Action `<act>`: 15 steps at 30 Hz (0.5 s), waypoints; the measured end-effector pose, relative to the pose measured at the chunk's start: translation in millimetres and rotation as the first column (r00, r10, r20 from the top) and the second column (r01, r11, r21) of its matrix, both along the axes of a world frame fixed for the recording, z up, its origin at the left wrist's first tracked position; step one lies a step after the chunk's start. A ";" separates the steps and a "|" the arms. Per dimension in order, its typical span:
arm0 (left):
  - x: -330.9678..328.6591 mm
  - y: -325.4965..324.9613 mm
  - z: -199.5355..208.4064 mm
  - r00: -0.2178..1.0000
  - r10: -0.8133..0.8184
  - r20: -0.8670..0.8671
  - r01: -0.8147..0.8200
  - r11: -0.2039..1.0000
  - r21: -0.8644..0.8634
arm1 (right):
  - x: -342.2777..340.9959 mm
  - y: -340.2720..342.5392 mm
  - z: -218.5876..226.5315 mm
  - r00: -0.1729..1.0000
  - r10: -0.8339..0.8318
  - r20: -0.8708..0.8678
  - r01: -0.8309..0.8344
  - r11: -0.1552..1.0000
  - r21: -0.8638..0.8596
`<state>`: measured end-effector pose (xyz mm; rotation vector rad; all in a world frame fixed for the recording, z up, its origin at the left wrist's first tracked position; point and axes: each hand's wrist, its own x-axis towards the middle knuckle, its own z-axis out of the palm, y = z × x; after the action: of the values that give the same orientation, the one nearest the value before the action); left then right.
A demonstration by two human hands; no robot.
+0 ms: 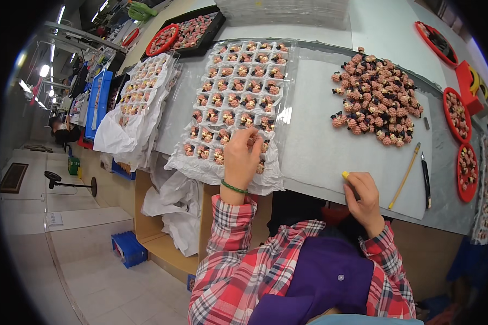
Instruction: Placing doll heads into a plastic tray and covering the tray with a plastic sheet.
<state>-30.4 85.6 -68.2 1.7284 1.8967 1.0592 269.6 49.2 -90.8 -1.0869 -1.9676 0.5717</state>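
My left hand [241, 160], with a green bracelet at its wrist, reaches over the near right part of a clear tray [290, 70] lined with white paper. Its fingers are pinched around a small pink figurine [251, 141], mostly hidden by them. Pink-and-dark figurines [233, 101] sit in rows in the tray's pockets. By the table's front edge, my right hand [364, 199] is closed, with a small yellow piece [345, 174] at its fingertips. Beyond it lies a heap of loose pink figurines [377, 100] on a pale sheet [314, 146].
A brown stick [405, 175] and a slim black tool [426, 181] lie right of my right hand. Red round trays [466, 172] line the right side. More paper-lined trays [141, 103] are stacked at left. A black bin [219, 24] stands behind; a cardboard box [171, 252] sits below.
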 end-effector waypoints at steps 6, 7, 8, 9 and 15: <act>15.2 -4.8 -2.3 0.919 0.002 -0.395 0.048 0.992 0.117 | 1.5 0.9 -0.5 1.000 0.004 0.012 -0.004 1.000 -0.001; 19.8 -8.2 -1.7 0.829 0.032 -0.559 0.072 0.984 0.164 | 1.1 1.1 -0.5 1.000 0.004 0.012 -0.004 1.000 0.003; 24.8 -12.7 -6.2 0.829 0.036 -0.559 0.067 0.984 0.162 | 1.3 0.7 -0.8 1.000 0.010 0.012 -0.010 1.000 0.001; 28.8 -19.1 -10.2 0.782 0.010 -0.623 0.073 0.992 0.107 | 0.9 0.1 -0.3 1.000 0.001 0.009 -0.001 1.000 -0.005; 24.8 -29.8 -17.3 0.777 -0.012 -0.629 0.046 0.998 0.038 | -1.7 -2.5 -1.6 1.000 0.016 0.020 -0.016 1.000 -0.010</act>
<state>-5.6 55.8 -85.5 2.3467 2.2085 0.5366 267.8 46.7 -92.4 -1.0879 -1.9949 0.5820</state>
